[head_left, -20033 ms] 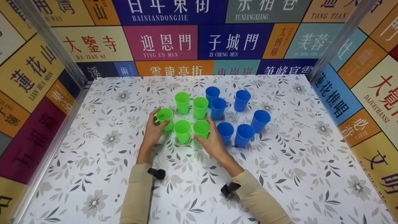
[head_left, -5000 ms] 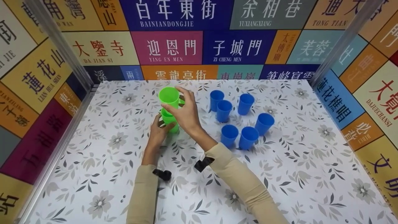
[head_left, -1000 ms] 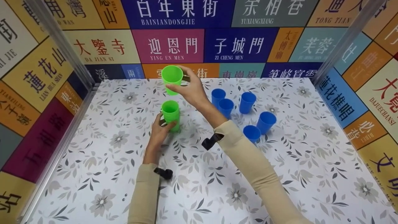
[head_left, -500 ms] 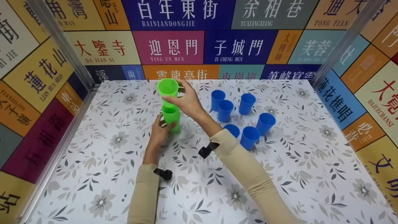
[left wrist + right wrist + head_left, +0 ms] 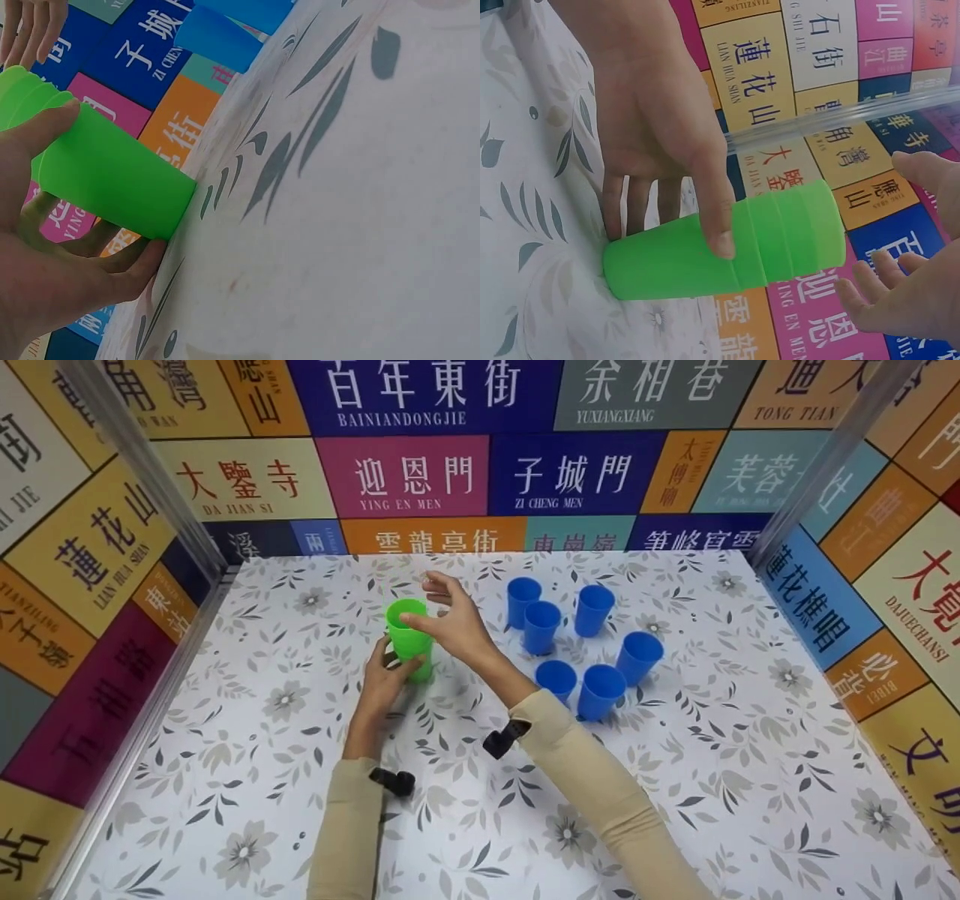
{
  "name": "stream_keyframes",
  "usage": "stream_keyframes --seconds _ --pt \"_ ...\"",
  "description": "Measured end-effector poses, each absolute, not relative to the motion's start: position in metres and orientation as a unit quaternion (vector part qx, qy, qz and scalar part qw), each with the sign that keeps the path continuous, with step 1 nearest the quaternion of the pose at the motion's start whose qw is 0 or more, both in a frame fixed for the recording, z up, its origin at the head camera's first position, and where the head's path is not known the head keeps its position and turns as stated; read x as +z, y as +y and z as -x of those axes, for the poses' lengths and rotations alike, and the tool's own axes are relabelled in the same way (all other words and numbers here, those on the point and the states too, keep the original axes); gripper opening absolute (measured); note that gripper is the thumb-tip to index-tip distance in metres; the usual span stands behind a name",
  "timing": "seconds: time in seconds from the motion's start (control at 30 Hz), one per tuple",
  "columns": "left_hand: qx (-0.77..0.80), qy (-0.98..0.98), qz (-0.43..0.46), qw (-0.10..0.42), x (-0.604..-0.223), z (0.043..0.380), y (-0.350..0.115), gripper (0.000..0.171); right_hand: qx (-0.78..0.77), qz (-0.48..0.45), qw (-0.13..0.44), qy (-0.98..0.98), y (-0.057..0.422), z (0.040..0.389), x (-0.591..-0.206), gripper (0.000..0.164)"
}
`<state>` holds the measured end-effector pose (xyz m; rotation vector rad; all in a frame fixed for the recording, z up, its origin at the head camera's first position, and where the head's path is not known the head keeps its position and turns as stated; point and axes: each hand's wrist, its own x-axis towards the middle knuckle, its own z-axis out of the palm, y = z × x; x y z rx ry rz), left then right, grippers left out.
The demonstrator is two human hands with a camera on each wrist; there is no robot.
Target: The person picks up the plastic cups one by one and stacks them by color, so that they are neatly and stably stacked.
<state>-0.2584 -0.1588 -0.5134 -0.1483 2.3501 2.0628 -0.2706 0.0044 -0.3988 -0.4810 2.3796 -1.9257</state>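
A stack of nested green plastic cups (image 5: 410, 634) stands upright on the left of the table. My left hand (image 5: 380, 684) grips its lowest cup, thumb on one side and fingers round the other. Several stepped rims show above that thumb in the right wrist view, where the stack (image 5: 780, 232) appears lying sideways. Close by the top rim is my right hand (image 5: 465, 626), fingers spread and holding nothing; its thumb overlaps the rim in the head view. From the right wrist, a gap shows between my right hand (image 5: 907, 289) and the cups.
Several blue cups stand upright to the right, among them one at the back (image 5: 594, 611), one at the right (image 5: 640, 660) and one in front (image 5: 601, 694). The table (image 5: 450, 825) has a floral cover. Walls with printed signs (image 5: 405, 476) enclose its back and sides.
Separate green cups from 20 seconds ago are now nested together. Within the last second my right hand lowered a green cup into the stack and let go. My left hand stayed in place.
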Motion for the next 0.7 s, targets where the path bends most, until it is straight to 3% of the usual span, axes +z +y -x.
stream_keyframes --seconds 0.37,0.7 --pt "0.667 0.744 0.051 0.001 -0.514 0.258 -0.159 0.074 -0.625 0.193 -0.015 0.756 0.057 0.251 -0.382 0.061" --pt "0.667 0.743 0.052 0.007 -0.515 0.258 -0.157 0.074 -0.610 0.203 -0.018 0.765 0.128 0.225 -0.371 0.069"
